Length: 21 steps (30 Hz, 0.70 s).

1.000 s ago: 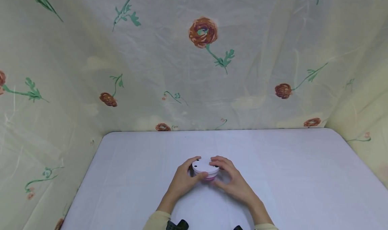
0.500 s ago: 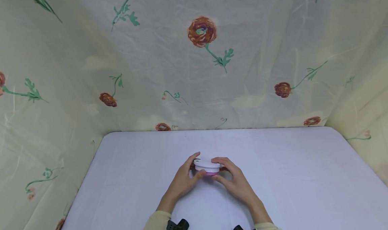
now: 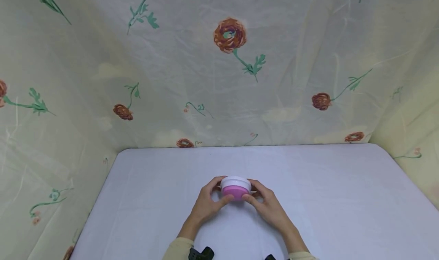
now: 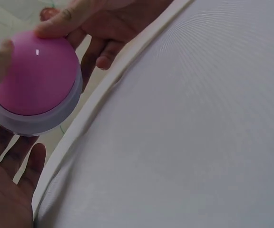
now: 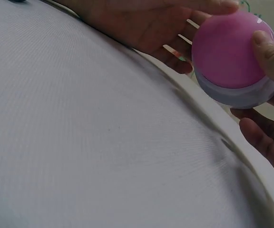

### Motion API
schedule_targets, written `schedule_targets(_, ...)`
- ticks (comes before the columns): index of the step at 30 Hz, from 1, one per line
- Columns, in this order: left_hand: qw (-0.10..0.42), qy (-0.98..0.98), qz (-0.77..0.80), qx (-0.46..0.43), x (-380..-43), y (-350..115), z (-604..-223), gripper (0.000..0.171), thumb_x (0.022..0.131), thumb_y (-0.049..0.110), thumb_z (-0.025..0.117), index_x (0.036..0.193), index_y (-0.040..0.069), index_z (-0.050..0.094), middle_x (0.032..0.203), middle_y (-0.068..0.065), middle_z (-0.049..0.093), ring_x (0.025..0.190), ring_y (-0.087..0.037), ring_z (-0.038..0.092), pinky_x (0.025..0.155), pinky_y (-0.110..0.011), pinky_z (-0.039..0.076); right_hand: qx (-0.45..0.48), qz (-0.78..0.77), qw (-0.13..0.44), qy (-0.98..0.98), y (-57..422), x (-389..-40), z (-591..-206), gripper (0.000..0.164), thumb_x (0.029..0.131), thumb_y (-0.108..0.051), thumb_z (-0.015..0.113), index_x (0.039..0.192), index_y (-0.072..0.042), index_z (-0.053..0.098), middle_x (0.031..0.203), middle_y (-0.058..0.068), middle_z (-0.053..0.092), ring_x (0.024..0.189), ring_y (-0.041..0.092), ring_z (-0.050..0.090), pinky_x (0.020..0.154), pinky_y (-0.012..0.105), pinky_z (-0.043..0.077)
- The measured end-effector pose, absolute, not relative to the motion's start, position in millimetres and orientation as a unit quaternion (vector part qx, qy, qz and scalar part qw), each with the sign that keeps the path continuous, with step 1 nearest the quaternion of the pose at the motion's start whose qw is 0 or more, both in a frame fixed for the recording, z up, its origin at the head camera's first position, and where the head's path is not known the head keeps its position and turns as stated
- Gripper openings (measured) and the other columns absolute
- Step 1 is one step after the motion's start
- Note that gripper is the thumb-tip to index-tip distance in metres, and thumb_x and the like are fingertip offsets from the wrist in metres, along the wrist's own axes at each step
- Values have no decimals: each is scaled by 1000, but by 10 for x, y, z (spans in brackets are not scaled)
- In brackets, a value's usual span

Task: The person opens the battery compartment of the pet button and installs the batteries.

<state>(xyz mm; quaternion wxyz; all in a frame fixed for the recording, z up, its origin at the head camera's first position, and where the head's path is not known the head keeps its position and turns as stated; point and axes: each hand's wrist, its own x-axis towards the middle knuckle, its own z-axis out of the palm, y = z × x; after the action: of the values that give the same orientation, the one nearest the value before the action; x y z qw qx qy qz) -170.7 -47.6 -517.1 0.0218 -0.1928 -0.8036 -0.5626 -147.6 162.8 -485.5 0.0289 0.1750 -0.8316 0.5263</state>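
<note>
A round push button [image 3: 236, 191] with a pink dome and a white base is held between both hands near the middle of the table in the head view. It is tilted so the dome faces the person. My left hand [image 3: 209, 201] grips its left side, thumb low on the dome, fingers behind the base. On the other side my right hand [image 3: 269, 203] pinches it likewise. The left wrist view shows the smooth pink dome [image 4: 37, 76] with the white rim around it. In the right wrist view, the right thumb [image 5: 270, 54] presses on the dome [image 5: 227, 52]. The underside is hidden.
A white cloth covers the table [image 3: 154, 184], whose far edge meets a hanging flower-print curtain [image 3: 274, 62]. The curtain also runs along both sides. Dark wrist devices [image 3: 201, 254] sit at the sleeves.
The push button has been turned over between the hands: its white underside with dark spots faced up, and now the pink dome shows toward the person. Both hands stay at about the same place.
</note>
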Motion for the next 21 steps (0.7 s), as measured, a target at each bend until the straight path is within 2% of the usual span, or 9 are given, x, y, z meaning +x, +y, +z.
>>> schedule_targets(6, -4, -797, -581, -164, -1727, -462, -5181, 43, 81, 41, 72, 120, 28, 59, 107, 10, 64, 93, -7, 58, 82, -24, 50, 173, 531, 29, -829, 1679, -1551, -5065, 41, 87, -20, 66, 127, -18, 55, 109, 2, 66, 94, 11, 62, 80, 25, 52)
schedule_targets(11, -16, -781, -606, -148, -1757, -459, -5177, 35, 85, 25, 70, 117, 14, 61, 106, -2, 67, 90, -5, 59, 78, -21, 51, 200, 532, 59, -821, 1691, -1564, -5061, 57, 86, -20, 69, 138, -19, 45, 121, 4, 60, 104, 11, 59, 82, 28, 52)
schedule_targets(15, -20, -761, -636, -129, -1726, -459, -5037, 31, 89, 17, 66, 116, 3, 61, 108, -14, 68, 94, -7, 62, 82, -20, 52, 228, 526, 88, -814, 1654, -1522, -4932, 78, 78, -14, 77, 144, -14, 36, 132, 10, 51, 113, 17, 54, 82, 33, 52)
schedule_targets(18, -25, -757, -641, -121, -1679, -465, -4903, 31, 90, 19, 64, 115, 1, 61, 109, -16, 69, 97, -8, 64, 83, -19, 52, 252, 511, 104, -815, 1606, -1480, -4829, 90, 70, -12, 83, 145, -10, 34, 137, 14, 43, 116, 23, 49, 82, 37, 51)
schedule_targets(21, -29, -761, -637, -120, -1657, -466, -4840, 31, 91, 21, 63, 115, 1, 62, 108, -16, 69, 98, -12, 65, 84, -18, 52, 273, 476, 120, -827, 1574, -1483, -4836, 93, 65, -13, 87, 143, -7, 37, 139, 16, 37, 116, 25, 47, 82, 37, 51)
